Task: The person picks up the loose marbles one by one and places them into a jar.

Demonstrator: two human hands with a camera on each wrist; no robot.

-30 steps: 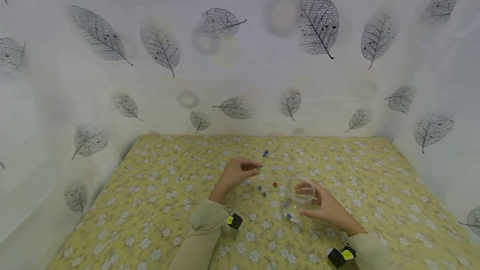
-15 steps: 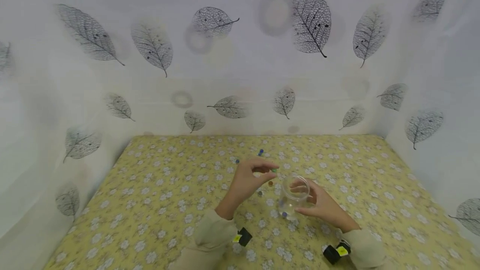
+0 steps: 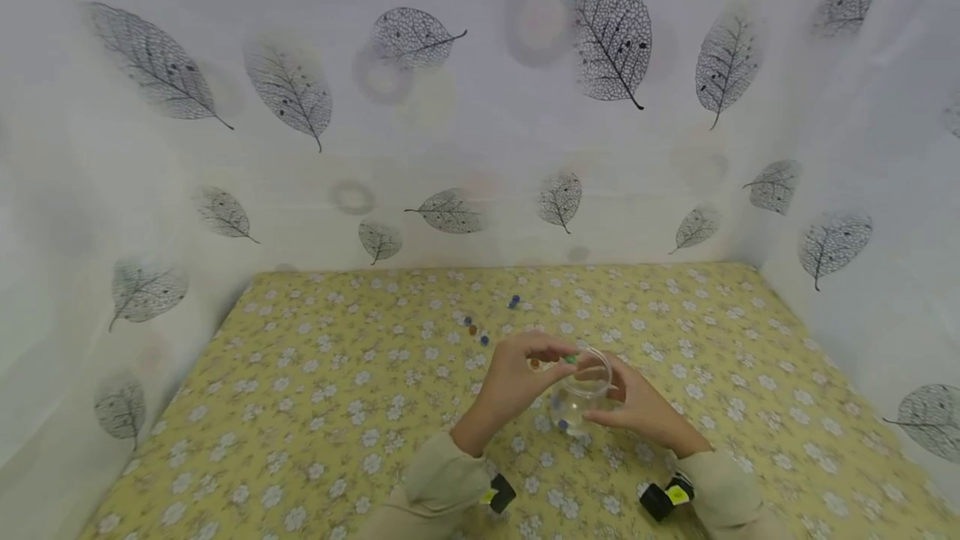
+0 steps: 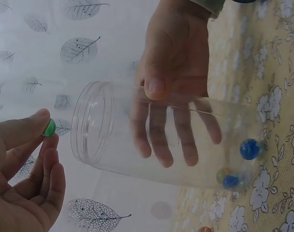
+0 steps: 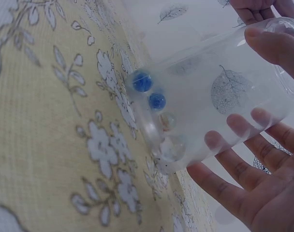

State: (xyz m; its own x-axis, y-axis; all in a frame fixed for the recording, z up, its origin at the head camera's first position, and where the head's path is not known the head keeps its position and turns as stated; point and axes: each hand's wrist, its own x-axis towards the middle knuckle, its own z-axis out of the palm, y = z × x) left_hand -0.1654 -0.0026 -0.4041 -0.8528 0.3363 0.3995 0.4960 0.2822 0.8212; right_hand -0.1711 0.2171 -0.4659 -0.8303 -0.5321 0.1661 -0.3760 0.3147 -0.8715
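Note:
My left hand [image 3: 513,373] pinches a green marble [image 4: 50,128] between thumb and fingertips, just outside the mouth of a clear plastic jar [image 3: 572,407]. In the left wrist view a small gap shows between the marble and the jar's rim. My right hand [image 3: 645,411] grips the jar from the right, thumb on one side and fingers spread along the other. Several marbles lie on the jar's bottom: a blue marble [image 5: 142,81], a second blue marble [image 5: 157,101] and paler ones. The jar is upright, its base close over the cloth.
Beyond the left hand a loose orange marble [image 3: 472,330] lies between blue marbles on the yellow flowered cloth [image 3: 322,407]. Farther back are more blue marbles [image 3: 514,301]. Another orange marble [image 3: 535,363] shows near the left fingers. A leaf-print curtain [image 3: 450,132] encloses the table.
My left hand has moved right with the green marble, from over the cloth to the jar's mouth. My right hand keeps its hold on the jar. The view has shifted slightly.

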